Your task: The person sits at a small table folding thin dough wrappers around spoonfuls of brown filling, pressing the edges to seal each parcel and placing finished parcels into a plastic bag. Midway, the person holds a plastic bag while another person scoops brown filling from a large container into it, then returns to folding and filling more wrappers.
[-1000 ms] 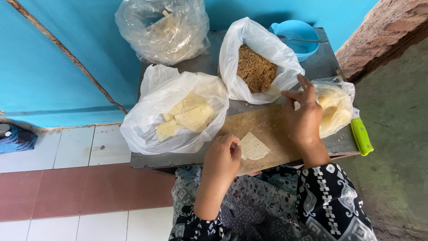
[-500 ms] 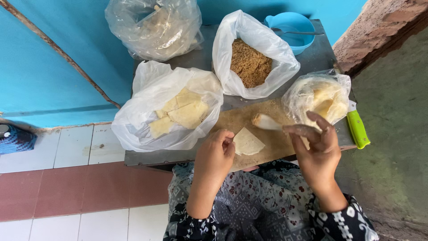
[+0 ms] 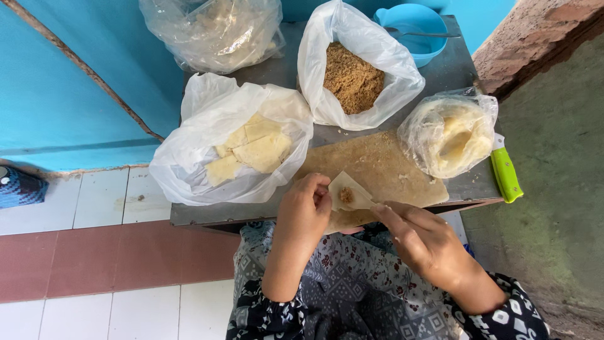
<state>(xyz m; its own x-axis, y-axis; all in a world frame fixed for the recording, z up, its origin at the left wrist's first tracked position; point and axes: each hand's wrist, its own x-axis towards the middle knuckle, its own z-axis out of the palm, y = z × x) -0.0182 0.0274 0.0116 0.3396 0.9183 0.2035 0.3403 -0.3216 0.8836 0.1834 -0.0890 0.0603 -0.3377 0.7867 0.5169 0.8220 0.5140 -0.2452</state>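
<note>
At the near edge of the worktop [image 3: 251, 214], roughly midway along it, the left hand [image 3: 304, 213] is curled closed around the left side of a pale pastry sheet [image 3: 353, 196], fingers and thumb pinching its folded edge. The right hand [image 3: 423, 242] sits just off the near edge, over the person's lap, with fingers partly bent and the fingertips touching the sheet's right corner. The sheet is folded into a pocket with a small spot of brown filling showing inside, and it overhangs the near edge of a wooden board [image 3: 377, 167].

The board takes up the near right part of the worktop; its middle is bare, the only open patch of surface. Everything else is crowded: four plastic bags ring the board. One bag of folded pastries [image 3: 242, 141] fills the near left corner and spills past the left edge. One bag of brown crumbs [image 3: 355, 72] stands at the far middle. One cloudy bag [image 3: 214, 31] sits at the far left corner. One bag of stacked sheets [image 3: 450, 132] lies at the right edge, touching the board. One blue bowl [image 3: 409, 25] with a spoon across it is at the far right corner. One green-handled tool [image 3: 505, 173] pokes over the right edge.
</note>
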